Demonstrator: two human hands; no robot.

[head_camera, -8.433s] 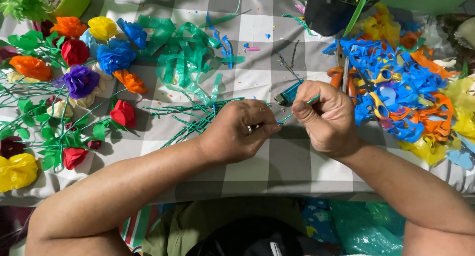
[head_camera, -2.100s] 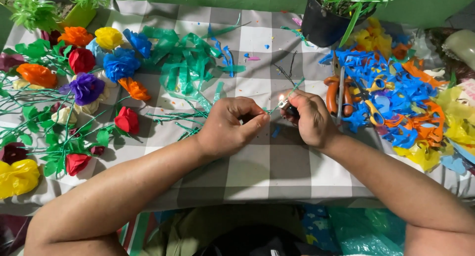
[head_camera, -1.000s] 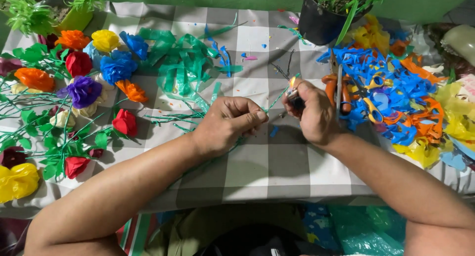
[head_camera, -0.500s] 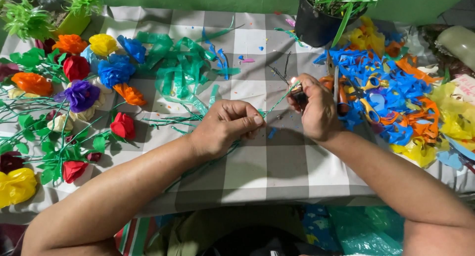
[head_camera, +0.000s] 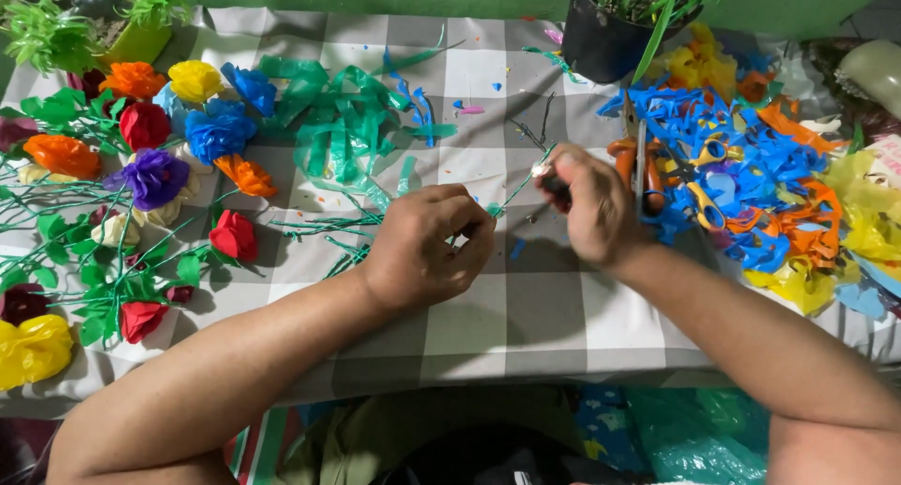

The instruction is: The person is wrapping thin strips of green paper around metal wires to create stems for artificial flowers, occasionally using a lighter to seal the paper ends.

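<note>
Green-wrapped wire stem [head_camera: 514, 192] runs taut between our hands: left hand [head_camera: 427, 246] pinches its lower end, right hand [head_camera: 591, 204] closes round the top, holding it above the checked tablecloth [head_camera: 554, 307] so the wrap stays tight.

My worktop [head_camera: 554, 307] wears a grey-checked cloth: plastic flowers [head_camera: 150, 175] along its left edge, green strips [head_camera: 347, 128] mid-back, coloured scraps [head_camera: 751, 185] right.
</note>
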